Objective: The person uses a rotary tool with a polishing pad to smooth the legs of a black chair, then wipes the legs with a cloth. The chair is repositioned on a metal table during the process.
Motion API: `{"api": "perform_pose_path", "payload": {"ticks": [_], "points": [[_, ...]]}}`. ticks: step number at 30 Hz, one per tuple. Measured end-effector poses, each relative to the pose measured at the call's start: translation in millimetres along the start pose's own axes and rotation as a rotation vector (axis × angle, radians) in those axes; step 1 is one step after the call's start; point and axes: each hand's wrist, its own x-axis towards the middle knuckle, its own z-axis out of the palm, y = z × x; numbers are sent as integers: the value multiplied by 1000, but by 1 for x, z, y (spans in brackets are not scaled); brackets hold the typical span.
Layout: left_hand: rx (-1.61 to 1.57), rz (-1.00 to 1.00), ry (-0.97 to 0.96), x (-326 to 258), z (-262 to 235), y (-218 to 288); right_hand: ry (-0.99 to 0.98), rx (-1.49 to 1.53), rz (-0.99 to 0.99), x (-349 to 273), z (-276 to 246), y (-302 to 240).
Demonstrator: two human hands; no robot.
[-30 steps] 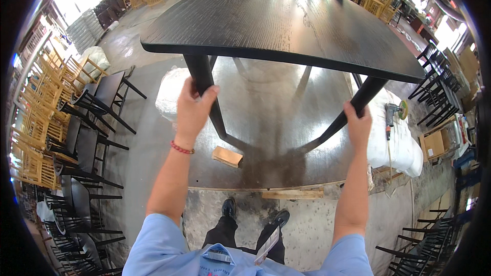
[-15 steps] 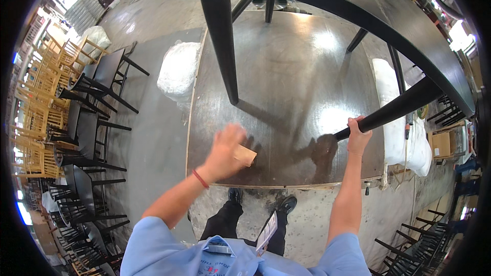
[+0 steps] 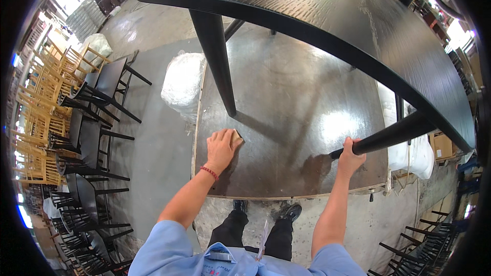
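A black wooden chair (image 3: pixel 307 0) with a visible grain on its seat stands over a dark, flat work surface (image 3: pixel 276 148). My right hand (image 3: pixel 352 158) is wrapped round the lower part of its right front leg (image 3: pixel 394 134). The left front leg (image 3: pixel 215 64) comes down to the surface with no hand on it. Just nearer to me than that leg, my left hand (image 3: pixel 221 149) holds a small tan rectangular pad (image 3: pixel 236 138) low over the surface. Its fingers cover much of the pad, and whether it touches the surface I cannot tell.
White wrapped bundles lie beside the surface at left (image 3: pixel 183 83) and right (image 3: pixel 415 156). Black chairs (image 3: pixel 94 133) line the left, with stacked pale wooden chairs (image 3: pixel 43 122) behind them. More black chairs (image 3: pixel 424 248) stand at lower right, near a cardboard box (image 3: pixel 443 146).
My left hand has shifted slightly left and away from me with the pad, and its motion blur is gone. More of the chair seat shows. My right hand keeps its grip on the leg.
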Motion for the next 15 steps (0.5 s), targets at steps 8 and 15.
{"api": "perform_pose_path", "payload": {"ticks": [8,15], "points": [[2,86,-63,8,-3,-28,-14,-6,-29,-18,-14,3],[-229,98,-119,5,-12,-23,-64,-50,6,-17,-16,-7]]}}
